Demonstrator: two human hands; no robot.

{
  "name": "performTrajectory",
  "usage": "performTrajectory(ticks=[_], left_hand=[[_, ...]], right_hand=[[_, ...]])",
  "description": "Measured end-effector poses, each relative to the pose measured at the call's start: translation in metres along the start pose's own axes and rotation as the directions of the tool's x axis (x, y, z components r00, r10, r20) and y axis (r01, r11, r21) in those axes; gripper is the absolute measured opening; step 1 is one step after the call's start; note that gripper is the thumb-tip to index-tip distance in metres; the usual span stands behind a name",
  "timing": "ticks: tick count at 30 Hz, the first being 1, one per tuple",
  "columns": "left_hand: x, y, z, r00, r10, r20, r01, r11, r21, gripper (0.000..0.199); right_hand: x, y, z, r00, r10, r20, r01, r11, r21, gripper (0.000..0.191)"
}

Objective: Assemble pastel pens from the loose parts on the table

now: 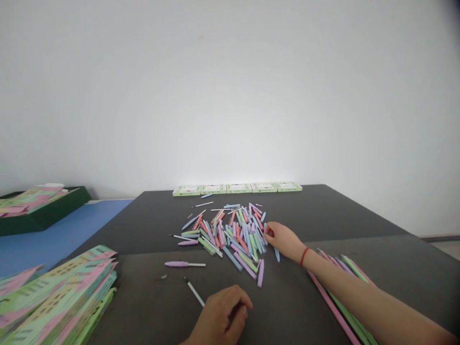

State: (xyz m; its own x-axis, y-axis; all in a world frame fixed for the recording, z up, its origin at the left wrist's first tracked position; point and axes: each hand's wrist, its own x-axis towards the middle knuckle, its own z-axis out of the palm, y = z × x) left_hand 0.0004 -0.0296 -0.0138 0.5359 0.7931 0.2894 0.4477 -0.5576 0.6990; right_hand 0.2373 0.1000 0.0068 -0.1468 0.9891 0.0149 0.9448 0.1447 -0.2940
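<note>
A heap of pastel pen caps and pen parts [239, 235] lies in the middle of the dark table, in pink, purple, green and blue. At its right edge, my right hand [285, 241] bends its fingers together in a pinch; whatever is between the fingertips is hidden. A blue tapered piece [277, 254] rests just below that hand. Nearer to me, my left hand [224, 314] is curled, thumb close to the forefinger, with nothing visible in it. Beside it, a white pen refill [195, 292] is partly covered by the hand. A purple piece with a white refill [185, 264] lies farther left.
Several flat light-green boxes [239, 188] line the table's far edge against the wall. Printed pastel packets [68, 292] are stacked at the front left. Long coloured rods [334, 306] lie under my right forearm. A dark green tray [43, 215] stands on the blue surface [98, 215].
</note>
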Motion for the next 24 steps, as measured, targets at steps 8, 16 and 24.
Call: performTrajectory(ticks=[8,16,24], left_hand=[[0.0,0.002,-0.001,1.0,-0.011,-0.02,0.011,1.0,-0.011,0.02],[-0.001,0.001,0.002,0.999,-0.028,-0.026,0.028,1.0,0.0,0.019],[-0.001,0.005,0.0,0.999,-0.027,-0.044,0.027,1.0,-0.014,0.019]], right_hand=[[0.003,-0.024,0.004,0.981,0.052,0.188,-0.02,0.985,-0.169,0.022],[-0.003,-0.043,0.003,0.983,0.075,0.166,-0.03,0.966,-0.257,0.028],[-0.014,-0.05,-0.002,0.997,0.047,0.06,-0.033,0.976,-0.215,0.02]])
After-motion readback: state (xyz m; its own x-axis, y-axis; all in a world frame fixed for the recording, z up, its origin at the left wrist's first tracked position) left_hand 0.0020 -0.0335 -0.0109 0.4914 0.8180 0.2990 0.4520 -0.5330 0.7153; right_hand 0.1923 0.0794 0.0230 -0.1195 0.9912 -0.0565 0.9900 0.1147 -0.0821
